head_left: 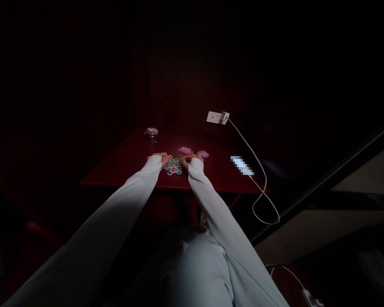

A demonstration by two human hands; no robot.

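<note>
A heap of small coloured elastic rings (173, 165) lies on a dark red table (121, 168). My left hand (161, 159) rests at the heap's left edge with its fingers curled. My right hand (192, 158) sits at the heap's right edge, fingers also curled. What either hand pinches is too small and dim to name. Two small pink-purple piles lie just beyond, one pile (185, 150) in the middle and another pile (203, 153) right beside my right hand. Both arms wear pale blue sleeves.
A small round clear container (152, 132) stands at the table's back left. A lit phone (241, 165) lies at the right, its white cable (259, 187) running to a wall socket (217, 117). The room around is very dark.
</note>
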